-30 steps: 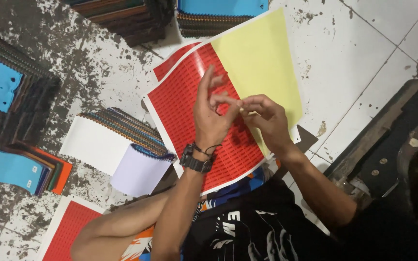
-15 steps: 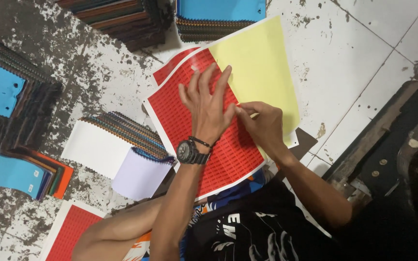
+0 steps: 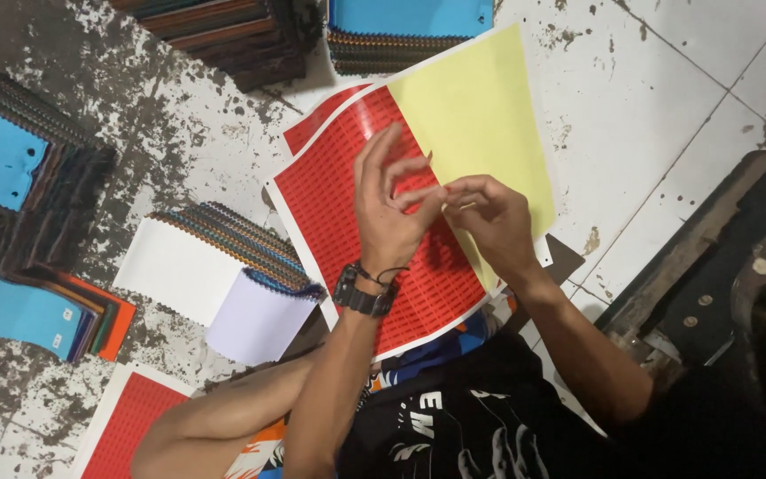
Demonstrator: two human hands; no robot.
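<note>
Frame centre: left hand (image 3: 387, 208) and right hand (image 3: 489, 222) meet fingertip to fingertip, pinched together on a small item too small to identify, directly above the red sticker sheet (image 3: 347, 208) on the floor (image 3: 667, 98). Yellow backing sheet (image 3: 480, 115) extends toward upper right.

The red label sheet (image 3: 347, 204) looks like glossy, smooth paper; the yellow sheet (image 3: 480, 115) matt paper; the fabric swatch stacks (image 3: 232, 239) woven cloth; the floor (image 3: 667, 98) smooth tile, stained and worn rough.

A white tiled floor (image 3: 667, 115), stained and worn dark at left, with a dark wooden bench (image 3: 711, 275) at right.
</note>
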